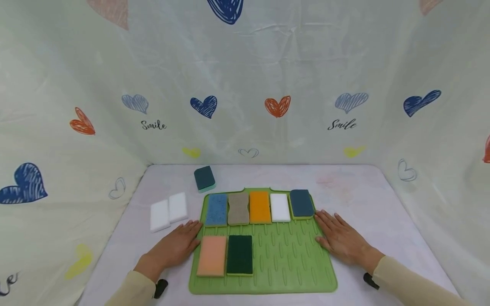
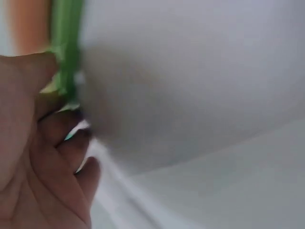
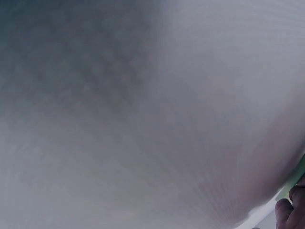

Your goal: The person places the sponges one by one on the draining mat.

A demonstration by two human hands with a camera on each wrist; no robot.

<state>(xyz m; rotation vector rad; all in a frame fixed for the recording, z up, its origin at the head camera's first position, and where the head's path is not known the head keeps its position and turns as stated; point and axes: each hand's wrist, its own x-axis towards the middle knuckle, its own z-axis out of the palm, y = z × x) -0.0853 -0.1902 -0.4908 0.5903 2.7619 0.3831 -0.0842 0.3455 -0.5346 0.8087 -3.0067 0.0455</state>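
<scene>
A green ribbed mat [image 1: 294,272] lies on the table with sponges laid out on it. My left hand [image 1: 178,244] rests beside its left edge, the thumb and fingertips right at the rim. In the left wrist view, the thumb and fingers of the left hand [image 2: 52,143] meet the green edge [image 2: 66,43]. At the opposite edge, my right hand [image 1: 342,240] lies with fingers extended, fingertips near the dark blue sponge [image 1: 301,203]. The back row also has a blue sponge [image 1: 216,209], a grey-brown one [image 1: 238,208], an orange one [image 1: 260,207] and a white one [image 1: 280,207].
A peach sponge [image 1: 212,256] and a dark green sponge [image 1: 239,255] lie at the mat's front left. Off the mat, two white sponges [image 1: 159,215] lie left and a dark green-topped sponge [image 1: 204,177] lies behind. A heart-patterned curtain [image 1: 245,76] surrounds the table.
</scene>
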